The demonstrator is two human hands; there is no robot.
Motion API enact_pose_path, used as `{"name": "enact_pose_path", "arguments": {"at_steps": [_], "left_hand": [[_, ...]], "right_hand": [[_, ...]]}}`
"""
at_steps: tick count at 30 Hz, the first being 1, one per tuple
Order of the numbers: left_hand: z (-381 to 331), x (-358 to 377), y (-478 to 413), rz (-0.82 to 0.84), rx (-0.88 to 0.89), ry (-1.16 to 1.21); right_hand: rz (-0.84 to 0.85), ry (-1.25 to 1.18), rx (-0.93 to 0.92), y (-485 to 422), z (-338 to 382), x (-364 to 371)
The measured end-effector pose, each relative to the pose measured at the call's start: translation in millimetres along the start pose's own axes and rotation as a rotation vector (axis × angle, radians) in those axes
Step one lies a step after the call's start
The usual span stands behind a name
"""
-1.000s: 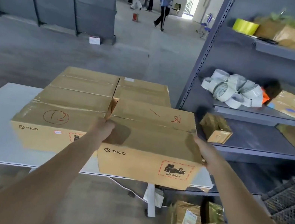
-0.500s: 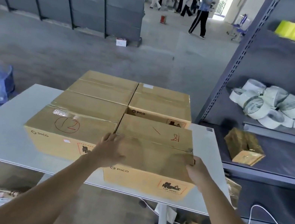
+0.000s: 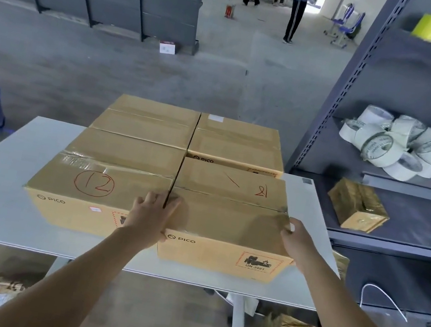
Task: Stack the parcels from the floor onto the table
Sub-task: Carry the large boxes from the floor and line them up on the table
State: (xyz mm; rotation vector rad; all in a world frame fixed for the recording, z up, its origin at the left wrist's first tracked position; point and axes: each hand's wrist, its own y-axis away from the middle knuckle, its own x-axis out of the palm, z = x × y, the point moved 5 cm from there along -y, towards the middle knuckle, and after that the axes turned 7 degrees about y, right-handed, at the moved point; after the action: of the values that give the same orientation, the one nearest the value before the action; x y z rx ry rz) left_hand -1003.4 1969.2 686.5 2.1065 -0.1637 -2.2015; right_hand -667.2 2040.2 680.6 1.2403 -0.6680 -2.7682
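Parcel (image 3: pixel 227 223): boxy taped cardboard | left hand (image 3: pixel 152 215), right hand (image 3: pixel 291 238): gripping sides

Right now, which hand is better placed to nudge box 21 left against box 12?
Right, probably. The right hand holds the outer right edge of box 21 and can push it toward box 12. The left hand lies over the seam between them, in the way.
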Motion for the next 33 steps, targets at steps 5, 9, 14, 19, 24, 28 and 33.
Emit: {"name": "enact_pose_path", "arguments": {"at_steps": [5,9,14,19,24,28,33], "left_hand": [[-4.3,-4.2,-12.0,-0.006,-0.007,-0.111],[-4.7,-0.2,-14.4,-0.054,-0.004,-0.105],[1.3,4.8,-18.4,-0.069,0.085,-0.084],[22.6,4.8,-23.4,-0.057,0.178,0.017],[21.3,11.5,-26.3,-0.055,0.238,0.155],[29.5,16.0,-23.3,-0.015,0.296,0.283],[40.3,-2.5,-39.5,-0.116,0.205,0.609]], "right_hand": [[0.047,-0.068,0.018,-8.4,8.6,1.5],[0.055,-0.084,0.022,-14.4,11.9,2.5],[0.065,-0.056,0.031,-19.0,14.8,5.6],[0.034,0.047,0.023,-20.9,20.2,8.1],[0.054,0.21,-0.005,-18.3,23.0,6.7],[0.024,0.328,-0.001,-11.3,27.0,5.4],[-0.068,0.319,0.002,-9.8,31.2,7.7]]}}
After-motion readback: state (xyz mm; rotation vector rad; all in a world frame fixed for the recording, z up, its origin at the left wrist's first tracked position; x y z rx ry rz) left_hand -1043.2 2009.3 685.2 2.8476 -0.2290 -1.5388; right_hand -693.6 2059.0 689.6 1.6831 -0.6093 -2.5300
